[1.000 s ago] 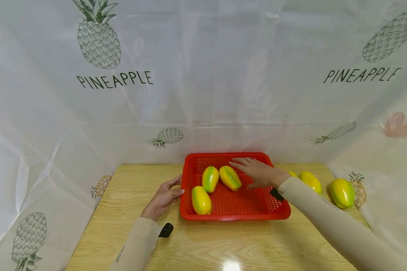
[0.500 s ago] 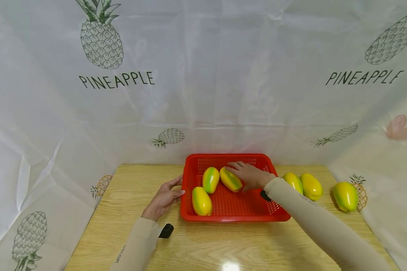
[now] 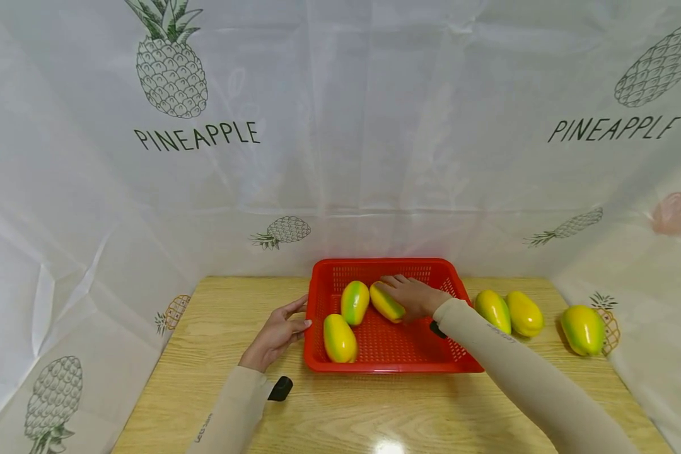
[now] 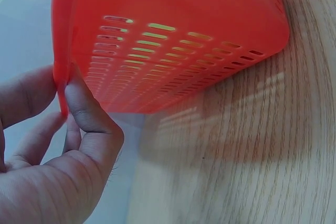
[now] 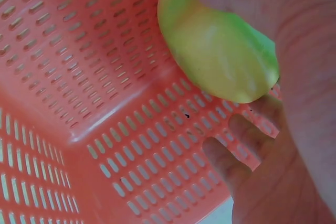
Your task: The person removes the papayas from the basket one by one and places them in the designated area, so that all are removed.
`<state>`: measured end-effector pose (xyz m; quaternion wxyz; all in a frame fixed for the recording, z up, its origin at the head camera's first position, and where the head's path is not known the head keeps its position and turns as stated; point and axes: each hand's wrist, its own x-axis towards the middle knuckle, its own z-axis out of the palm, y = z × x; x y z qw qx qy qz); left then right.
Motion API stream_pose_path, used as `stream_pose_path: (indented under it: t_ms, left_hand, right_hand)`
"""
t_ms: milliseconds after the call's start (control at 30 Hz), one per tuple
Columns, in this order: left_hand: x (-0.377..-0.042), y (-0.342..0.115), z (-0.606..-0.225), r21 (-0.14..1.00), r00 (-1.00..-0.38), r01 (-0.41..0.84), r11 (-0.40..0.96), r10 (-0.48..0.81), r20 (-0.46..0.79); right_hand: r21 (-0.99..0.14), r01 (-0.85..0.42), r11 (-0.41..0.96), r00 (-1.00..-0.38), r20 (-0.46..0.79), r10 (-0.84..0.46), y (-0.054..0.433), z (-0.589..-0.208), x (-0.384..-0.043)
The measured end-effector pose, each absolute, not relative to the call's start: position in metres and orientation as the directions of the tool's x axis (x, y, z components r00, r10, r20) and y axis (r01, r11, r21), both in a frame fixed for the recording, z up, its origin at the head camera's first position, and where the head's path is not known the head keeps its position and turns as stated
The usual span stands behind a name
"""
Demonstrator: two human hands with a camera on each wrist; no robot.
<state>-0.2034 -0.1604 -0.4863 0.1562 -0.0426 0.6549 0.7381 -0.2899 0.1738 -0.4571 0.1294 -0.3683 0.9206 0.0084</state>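
A red perforated plastic basket [image 3: 394,367] stands on the table with three yellow-and-green oval fruits in it. My left hand [image 3: 275,334] is at the basket's left side; in the left wrist view its thumb and fingers pinch the rim [image 4: 62,51]. Inside the basket, my right hand [image 3: 413,297] grips the rightmost fruit [image 3: 384,304]. In the right wrist view the thumb lies along one side of this fruit [image 5: 220,56], with fingertips at the opposite side. The hand covers part of it. The other two fruits, one behind [image 3: 354,302] and one in front [image 3: 339,339], lie at the left.
Right of the basket lie three more such fruits: a near pair [image 3: 492,310] [image 3: 524,314] side by side, and one farther right [image 3: 583,330] by the table edge. A pineapple-printed white sheet [image 3: 397,157] hangs behind the wooden table [image 3: 340,416].
My right hand has moved left and down onto the rightmost fruit in the basket. The left hand stays on the rim. The pair of fruits outside has come into fuller view.
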Motion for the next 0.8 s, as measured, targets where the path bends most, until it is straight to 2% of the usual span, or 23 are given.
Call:
stream_pose_path:
  t_ms: [633,800]
  left_hand:
    - [-0.203,-0.160,-0.489,0.951,-0.945,-0.294,-0.091,0.178,-0.275]
    - [-0.203,-0.161,-0.489,0.953,-0.944,-0.290,-0.088,0.191,-0.269]
  right_hand:
    - [-0.058,-0.683,0.728,-0.697,-0.245,-0.674,0.179,-0.454,-0.284]
    - [-0.089,-0.677,0.731,-0.707,-0.196,-0.679,0.186,-0.443,-0.278]
